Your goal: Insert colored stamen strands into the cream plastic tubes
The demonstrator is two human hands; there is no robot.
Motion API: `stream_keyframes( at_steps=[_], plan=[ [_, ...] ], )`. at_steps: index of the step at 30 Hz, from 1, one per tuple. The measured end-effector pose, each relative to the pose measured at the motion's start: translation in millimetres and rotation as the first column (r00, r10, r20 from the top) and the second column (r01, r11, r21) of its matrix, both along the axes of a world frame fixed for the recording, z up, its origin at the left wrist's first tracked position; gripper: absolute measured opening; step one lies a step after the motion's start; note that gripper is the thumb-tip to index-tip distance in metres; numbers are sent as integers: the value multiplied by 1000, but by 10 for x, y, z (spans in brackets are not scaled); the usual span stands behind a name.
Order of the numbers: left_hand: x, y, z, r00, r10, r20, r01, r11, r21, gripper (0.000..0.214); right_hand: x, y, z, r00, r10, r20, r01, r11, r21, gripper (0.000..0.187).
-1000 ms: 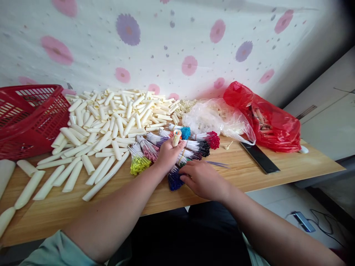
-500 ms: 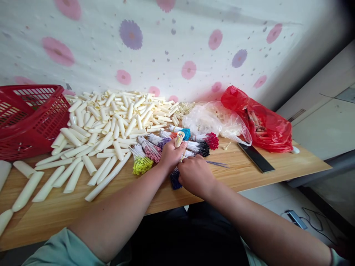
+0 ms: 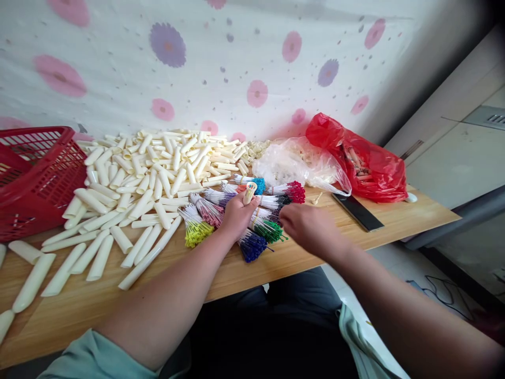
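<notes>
At the far left, a red slatted basket (image 3: 39, 202) stands on the wooden table (image 3: 414, 215), next to a broad heap of cream tubes (image 3: 165, 168), some of which lie loose toward the near edge. To the right of the heap, thin white stems are gathered in bundles by tip colour: the yellow-tipped bundle (image 3: 198, 230) first, then the pink-tipped bundle (image 3: 209, 210). The left hand (image 3: 239, 217) is wrapped around a single tube (image 3: 249, 193), held roughly upright above the bundles, with small coloured bits showing in its open top. Right of this hand lie the blue-tipped bundle (image 3: 252, 246) and the green-tipped bundle (image 3: 269, 230), with the red-tipped bundle (image 3: 294, 192) farther back. The right hand (image 3: 305, 225) is just beside the green tips, its fingers curled inward; whether it grips anything cannot be told. Beyond it are a clear plastic bag (image 3: 294, 164), a flat dark slab (image 3: 358, 212) and a red plastic bag (image 3: 379, 171).
</notes>
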State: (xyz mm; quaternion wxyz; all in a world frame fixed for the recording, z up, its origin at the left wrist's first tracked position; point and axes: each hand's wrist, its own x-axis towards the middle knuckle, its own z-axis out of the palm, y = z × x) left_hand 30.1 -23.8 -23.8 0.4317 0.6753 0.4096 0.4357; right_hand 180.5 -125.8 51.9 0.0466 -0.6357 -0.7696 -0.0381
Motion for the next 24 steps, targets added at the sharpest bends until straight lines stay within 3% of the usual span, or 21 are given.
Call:
stream_keyframes(
  at_steps=[3, 5, 7, 9, 11, 13, 15, 17, 20, 24],
  plan=[
    [-68, -16, 132, 985, -169, -39, 168, 985, -28, 30, 192, 135, 177, 990, 79, -115, -84, 996, -41, 19],
    [-133, -24, 227, 913, -405, -53, 393, 907, -152, 30, 216, 251, 254, 969, 204, -138, -218, 971, -97, 18],
    [-192, -27, 299, 843, -535, -51, 508, 823, -253, 28, 179, 366, 285, 941, 306, -145, -323, 939, -118, 17],
    [-229, -31, 340, 890, -455, -21, 437, 866, -243, 27, 123, 465, 262, 914, 353, -198, -370, 928, -54, 17],
    [-243, -38, 358, 937, -349, 30, 348, 918, -191, 25, 85, 544, 186, 853, 359, -378, -363, 930, 62, 15],
    [-245, -45, 364, 954, -291, 76, 300, 944, -140, 23, 77, 603, 76, 678, 324, -660, -306, 941, 147, 12],
    [-245, -48, 360, 952, -275, 134, 290, 951, -108, 23, 85, 649, -32, 398, 249, -883, -262, 953, 150, 16],
    [-248, -45, 348, 941, -271, 204, 297, 949, -108, 24, 89, 686, -110, 161, 157, -975, -270, 957, 109, 19],
    [-252, -34, 325, 924, -243, 297, 296, 943, -150, 25, 65, 745, -169, -38, 61, -997, -333, 940, 71, 16],
    [-235, -31, 324, 878, -187, 440, 321, 912, -253, 26, -1, 864, -236, -227, 0, -974, -382, 920, 88, 13]
  ],
)
